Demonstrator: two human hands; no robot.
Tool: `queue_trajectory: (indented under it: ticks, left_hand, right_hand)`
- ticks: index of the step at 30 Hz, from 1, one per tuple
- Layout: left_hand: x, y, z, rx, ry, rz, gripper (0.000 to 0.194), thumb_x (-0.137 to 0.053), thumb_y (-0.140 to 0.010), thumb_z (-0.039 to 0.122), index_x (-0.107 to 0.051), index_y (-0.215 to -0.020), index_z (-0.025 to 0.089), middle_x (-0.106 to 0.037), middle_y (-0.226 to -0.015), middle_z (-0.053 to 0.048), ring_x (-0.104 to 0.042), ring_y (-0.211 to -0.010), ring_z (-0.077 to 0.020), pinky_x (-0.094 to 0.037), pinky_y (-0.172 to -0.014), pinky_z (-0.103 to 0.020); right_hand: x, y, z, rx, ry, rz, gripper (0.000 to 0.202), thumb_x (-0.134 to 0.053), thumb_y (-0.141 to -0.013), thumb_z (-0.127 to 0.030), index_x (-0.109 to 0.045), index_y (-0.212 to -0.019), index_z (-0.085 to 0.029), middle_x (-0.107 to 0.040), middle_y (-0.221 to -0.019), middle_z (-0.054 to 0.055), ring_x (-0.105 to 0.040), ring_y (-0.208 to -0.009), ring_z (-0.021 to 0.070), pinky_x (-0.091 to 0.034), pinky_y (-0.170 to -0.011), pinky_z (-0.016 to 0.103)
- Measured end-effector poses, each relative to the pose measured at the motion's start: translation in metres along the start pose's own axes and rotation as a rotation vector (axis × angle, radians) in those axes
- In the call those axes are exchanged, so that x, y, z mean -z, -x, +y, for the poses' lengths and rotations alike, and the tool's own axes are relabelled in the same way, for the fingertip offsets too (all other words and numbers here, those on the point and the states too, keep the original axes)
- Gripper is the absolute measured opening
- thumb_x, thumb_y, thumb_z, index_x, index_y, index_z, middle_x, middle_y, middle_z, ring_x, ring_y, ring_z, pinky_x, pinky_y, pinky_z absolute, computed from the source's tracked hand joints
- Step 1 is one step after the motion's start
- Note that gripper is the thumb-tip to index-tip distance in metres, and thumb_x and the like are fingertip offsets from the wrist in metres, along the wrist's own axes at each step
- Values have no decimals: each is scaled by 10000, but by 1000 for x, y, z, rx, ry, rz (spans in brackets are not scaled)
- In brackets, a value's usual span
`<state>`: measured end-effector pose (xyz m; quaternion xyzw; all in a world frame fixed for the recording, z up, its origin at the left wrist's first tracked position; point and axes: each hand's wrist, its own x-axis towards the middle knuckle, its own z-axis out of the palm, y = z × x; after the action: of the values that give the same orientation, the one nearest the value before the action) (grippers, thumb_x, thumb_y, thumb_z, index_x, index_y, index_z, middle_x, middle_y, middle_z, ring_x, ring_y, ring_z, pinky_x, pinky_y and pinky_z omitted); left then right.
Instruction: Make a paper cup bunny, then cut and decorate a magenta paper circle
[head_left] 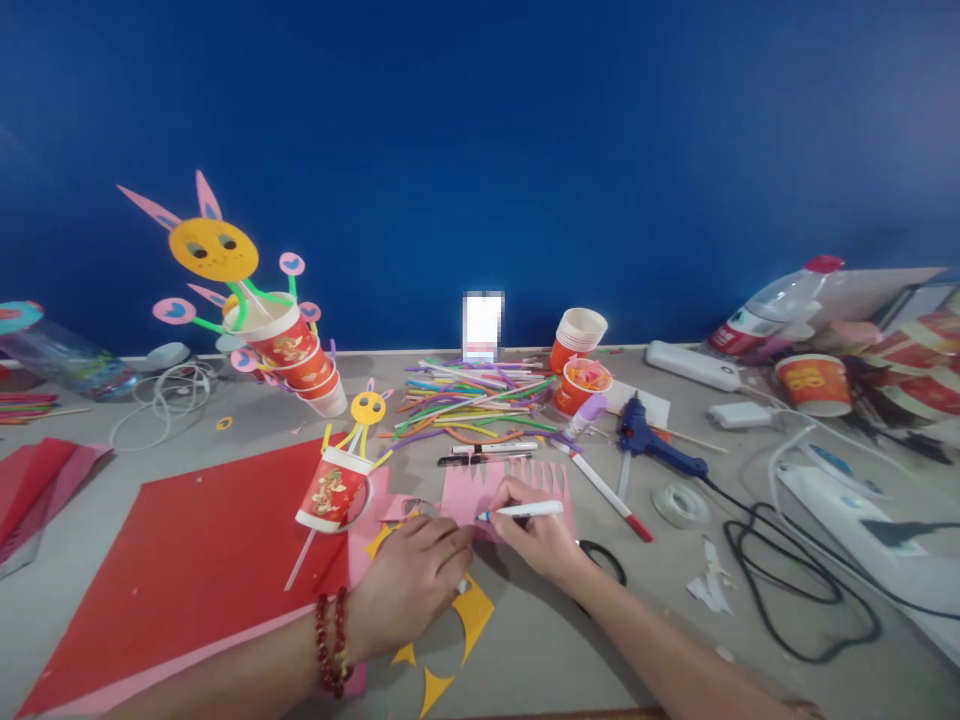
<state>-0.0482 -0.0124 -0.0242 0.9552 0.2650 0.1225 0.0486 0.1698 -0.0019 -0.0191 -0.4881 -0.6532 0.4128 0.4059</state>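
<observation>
My right hand (pixel 536 530) is closed on a white marker (pixel 536 509) with a blue tip, which touches the pink paper (pixel 459 488). Pointed cuts run along the paper's far edge. My left hand (pixel 412 570) lies flat with its fingers on the near left part of this sheet and holds nothing. Under and around that hand are yellow paper scraps (pixel 472 612). Left of it, a red paper cup figure (pixel 335 487) with a yellow rabbit face lies tilted on red paper (pixel 202 560). The black-handled scissors (pixel 607 562) are partly hidden beneath my right forearm.
Behind the sheet lie coloured pipe cleaners (pixel 472 400) and two pens (pixel 487 452). A larger cup rabbit (pixel 289 345) stands at back left. To the right are a blue glue gun (pixel 652 435), clear tape (pixel 680 505), stacked cups (pixel 577 335), cables and a power strip (pixel 847 520).
</observation>
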Motion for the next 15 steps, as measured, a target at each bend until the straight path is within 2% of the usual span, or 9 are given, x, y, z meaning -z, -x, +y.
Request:
queue_trajectory:
  ticks: [15]
  left_hand:
    - [4,-1,1,-1,-6,-22,204,-552,-929,245,-585,-1120,181,-626,-1280,-80,-549,-1139,-235,-410,-946,-402]
  right_hand:
    - [0,0,-2,-21,74,-25,122,-532,-792,-115,-544,-713,-207,-575,-660,-34,-499,-592,128,-351,-554,232]
